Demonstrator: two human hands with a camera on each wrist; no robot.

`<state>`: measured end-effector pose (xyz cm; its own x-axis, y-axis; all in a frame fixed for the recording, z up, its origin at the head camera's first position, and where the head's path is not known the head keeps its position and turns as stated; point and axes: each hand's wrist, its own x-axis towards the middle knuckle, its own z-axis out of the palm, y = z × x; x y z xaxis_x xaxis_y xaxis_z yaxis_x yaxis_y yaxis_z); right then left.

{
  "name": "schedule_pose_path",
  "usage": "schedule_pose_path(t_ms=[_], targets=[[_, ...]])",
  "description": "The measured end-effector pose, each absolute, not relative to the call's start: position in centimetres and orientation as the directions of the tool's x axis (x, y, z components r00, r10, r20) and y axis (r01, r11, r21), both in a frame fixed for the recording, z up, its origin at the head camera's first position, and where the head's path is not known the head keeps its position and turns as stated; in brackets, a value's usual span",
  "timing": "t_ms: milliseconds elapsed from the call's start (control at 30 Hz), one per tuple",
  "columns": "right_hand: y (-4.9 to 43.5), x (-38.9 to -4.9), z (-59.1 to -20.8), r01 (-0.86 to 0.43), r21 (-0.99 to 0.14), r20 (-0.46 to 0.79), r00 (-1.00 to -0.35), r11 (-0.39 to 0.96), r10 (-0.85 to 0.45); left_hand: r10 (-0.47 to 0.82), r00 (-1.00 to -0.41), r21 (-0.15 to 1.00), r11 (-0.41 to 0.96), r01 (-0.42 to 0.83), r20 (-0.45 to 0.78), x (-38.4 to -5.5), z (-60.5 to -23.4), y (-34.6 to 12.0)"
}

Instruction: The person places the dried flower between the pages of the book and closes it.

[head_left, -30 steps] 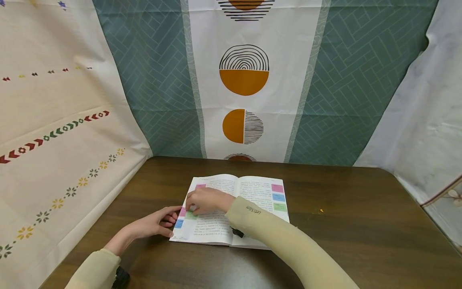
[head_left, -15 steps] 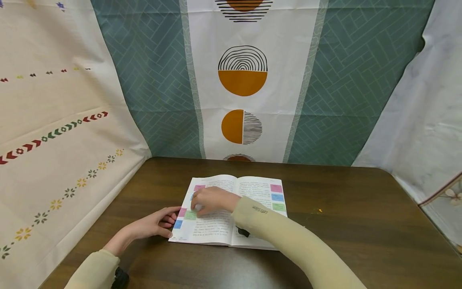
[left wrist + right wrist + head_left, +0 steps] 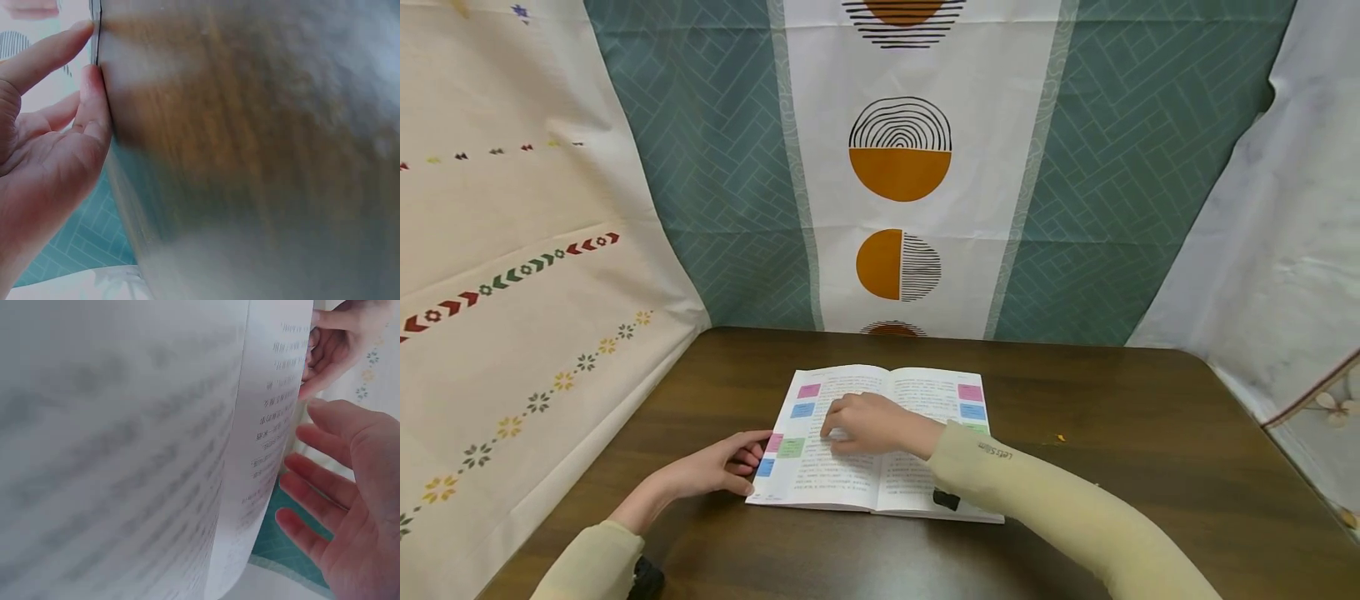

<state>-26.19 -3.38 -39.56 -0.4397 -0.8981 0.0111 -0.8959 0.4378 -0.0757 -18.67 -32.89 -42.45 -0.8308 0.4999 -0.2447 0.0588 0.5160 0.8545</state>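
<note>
One wide head view, two close wrist views
The head camera looks forward and down across the counter (image 3: 1135,417) to the patterned cloth (image 3: 925,208), well back from left hand (image 3: 711,469) and right hand (image 3: 877,423). The left wrist camera, up close, faces mostly counter; the right wrist camera looks low across the open book (image 3: 883,479). All three show the left hand.

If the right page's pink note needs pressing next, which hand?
Right, I'd say: the right hand looks empty over the book, nearer the pink note; the left hand touches the book's left edge, farther off.
</note>
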Motion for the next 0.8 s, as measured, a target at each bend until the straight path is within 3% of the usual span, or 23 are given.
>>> schedule_pose_path(t_ms=[500,800], targets=[[3.8,-23.9,-38.7,-0.816,-0.181,0.121,-0.573,0.550,-0.810,0.516,-0.826,0.853,0.515,0.087,-0.228,-18.7,-42.2,-33.0],[9.1,-23.0,-38.8,-0.782,-0.182,0.237,-0.623,0.596,-0.745,0.511,-0.828,0.848,0.523,0.085,-0.233,-18.8,-42.4,-32.8]])
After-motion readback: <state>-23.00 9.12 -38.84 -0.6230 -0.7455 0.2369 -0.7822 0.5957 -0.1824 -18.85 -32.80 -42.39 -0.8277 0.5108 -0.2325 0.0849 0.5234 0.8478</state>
